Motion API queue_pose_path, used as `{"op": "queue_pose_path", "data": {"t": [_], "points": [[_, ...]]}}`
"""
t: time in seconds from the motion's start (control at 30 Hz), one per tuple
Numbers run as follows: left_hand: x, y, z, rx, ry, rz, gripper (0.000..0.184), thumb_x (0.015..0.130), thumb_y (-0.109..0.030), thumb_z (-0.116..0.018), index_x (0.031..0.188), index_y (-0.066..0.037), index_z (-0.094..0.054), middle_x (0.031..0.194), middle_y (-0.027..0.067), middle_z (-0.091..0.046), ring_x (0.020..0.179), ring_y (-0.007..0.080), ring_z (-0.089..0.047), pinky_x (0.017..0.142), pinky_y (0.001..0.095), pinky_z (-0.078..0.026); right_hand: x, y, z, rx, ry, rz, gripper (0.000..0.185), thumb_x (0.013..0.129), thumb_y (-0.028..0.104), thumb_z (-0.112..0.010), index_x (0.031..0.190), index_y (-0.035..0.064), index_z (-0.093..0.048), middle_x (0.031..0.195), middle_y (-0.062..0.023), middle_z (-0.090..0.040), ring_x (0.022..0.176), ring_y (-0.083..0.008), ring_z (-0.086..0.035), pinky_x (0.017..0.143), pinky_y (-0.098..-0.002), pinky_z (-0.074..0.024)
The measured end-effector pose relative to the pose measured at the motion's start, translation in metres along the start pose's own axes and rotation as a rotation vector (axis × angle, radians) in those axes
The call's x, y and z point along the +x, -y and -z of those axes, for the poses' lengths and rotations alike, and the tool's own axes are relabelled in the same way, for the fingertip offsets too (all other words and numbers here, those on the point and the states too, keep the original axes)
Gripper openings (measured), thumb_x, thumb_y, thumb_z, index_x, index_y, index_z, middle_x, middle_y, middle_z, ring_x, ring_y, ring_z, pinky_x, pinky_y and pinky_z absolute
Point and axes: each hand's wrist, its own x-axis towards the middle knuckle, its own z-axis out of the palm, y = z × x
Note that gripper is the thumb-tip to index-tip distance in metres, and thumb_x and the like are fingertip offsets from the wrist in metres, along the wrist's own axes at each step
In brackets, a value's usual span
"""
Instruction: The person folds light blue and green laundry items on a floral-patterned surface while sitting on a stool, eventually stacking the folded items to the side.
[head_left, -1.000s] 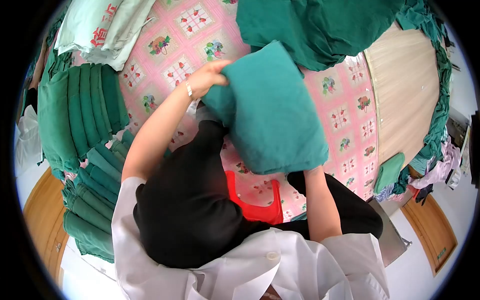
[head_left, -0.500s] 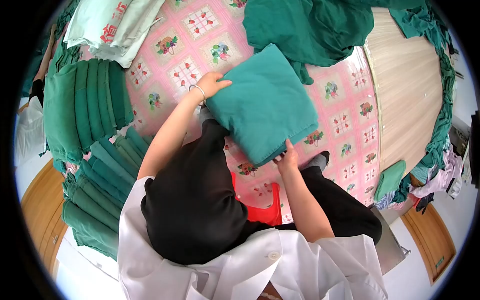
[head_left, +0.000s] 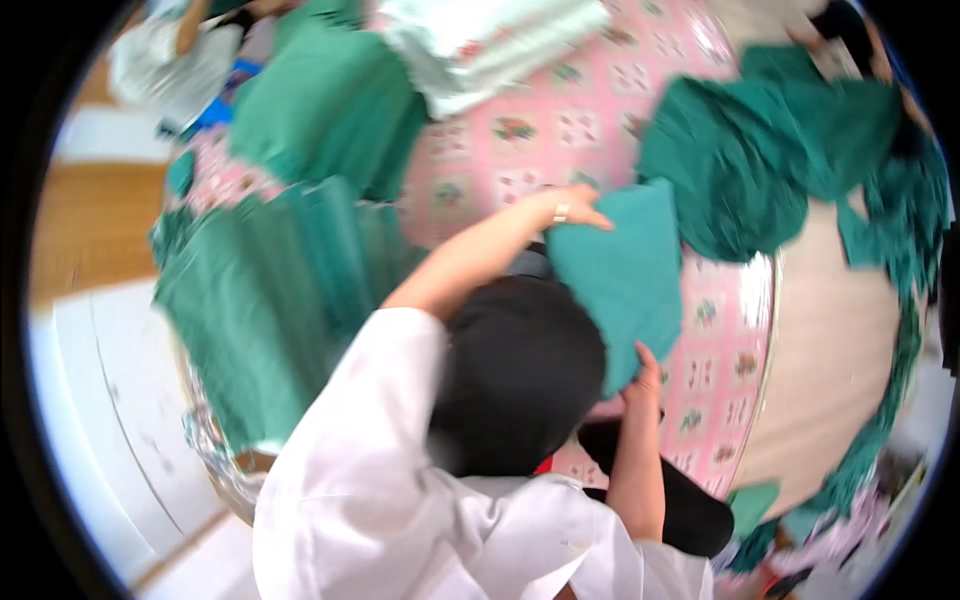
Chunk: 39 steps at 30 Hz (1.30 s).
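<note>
A folded green cloth [head_left: 622,275] lies between my two hands, over the pink patterned sheet and beside my black-trousered knee. My left hand [head_left: 582,208], with a band at the wrist, grips its far left corner, thumb on top and the other fingers hidden underneath. At the near right corner, my right hand [head_left: 645,375] is closed on the cloth's edge, its fingers partly hidden and blurred.
Rows of folded green cloths [head_left: 250,300] stand on the left, with another green stack [head_left: 325,110] behind them. A white sack [head_left: 490,45] lies at the far side. Crumpled green fabric [head_left: 740,160] is heaped on the right. Parts of other people show at both upper corners.
My view has swung to the left, so the stacks and sack appear further right. Both hands still hold the folded cloth, which now sits closer beside my left knee.
</note>
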Motion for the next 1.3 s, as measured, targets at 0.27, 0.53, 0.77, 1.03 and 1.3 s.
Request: {"op": "queue_pose_path", "data": {"t": [0.27, 0.53, 0.77, 1.03, 1.3], "points": [[-0.263, -0.133, 0.101, -0.403, -0.725, -0.536, 0.044, 0.07, -0.022, -0.07, 0.103, 0.004, -0.057, 0.091, 0.0119, -0.063, 0.084, 0.0154, -0.059, 0.074, 0.0293, -0.047, -0.158, 0.152, -0.174, -0.528, 0.407, 0.799, 0.055, 0.077, 0.011, -0.062, 0.126, 0.0001, -0.039, 0.123, -0.0105, -0.047, 0.11, -0.0252, -0.046, 0.096, -0.0361, -0.0347], [-0.572, -0.066, -0.002, -0.671, -1.247, -0.674, 0.045, 0.072, -0.004, -0.064, 0.113, 0.002, -0.047, 0.104, 0.0098, -0.056, 0.093, 0.0193, -0.056, 0.083, 0.0319, -0.045, -0.418, 0.079, -0.374, -1.003, 1.069, 1.624, 0.04, 0.074, 0.024, -0.065, 0.103, -0.002, -0.057, 0.089, -0.0093, -0.062, 0.075, -0.0151, -0.059, 0.071, -0.0263, -0.0466], [-0.546, 0.029, -0.12, -1.392, -1.244, -0.385, 0.041, 0.083, -0.011, -0.058, 0.12, -0.004, -0.043, 0.118, 0.007, -0.048, 0.108, 0.0182, -0.046, 0.09, 0.0349, -0.04, -0.406, -0.124, -0.471, -1.445, 1.021, 2.191, 0.041, 0.077, 0.024, -0.061, 0.114, 0.0112, -0.051, 0.107, -0.0087, -0.057, 0.099, -0.0263, -0.053, 0.084, -0.0414, -0.041], [-0.531, 0.053, -0.081, -1.51, -1.122, -0.331, 0.033, 0.086, -0.017, -0.053, 0.115, -0.003, -0.046, 0.113, 0.009, -0.052, 0.096, 0.0245, -0.055, 0.076, 0.0415, -0.048, -0.292, -0.206, -0.365, -1.499, 0.825, 1.166, 0.059, 0.077, 0.028, -0.062, 0.126, 0.0079, -0.037, 0.121, -0.0213, -0.041, 0.109, -0.0381, -0.044, 0.089, -0.048, -0.0379], [-0.515, 0.101, -0.108, -1.483, -0.987, 0.019, 0.033, 0.086, -0.03, -0.055, 0.093, 0.002, -0.054, 0.08, 0.0119, -0.06, 0.067, 0.0228, -0.058, 0.069, 0.035, -0.048, -0.283, -0.197, -0.338, -1.833, 0.963, 1.031, 0.059, 0.083, 0.032, -0.05, 0.135, 0.0189, -0.026, 0.12, -0.0206, -0.039, 0.103, -0.0382, -0.049, 0.084, -0.0454, -0.0425]]}}
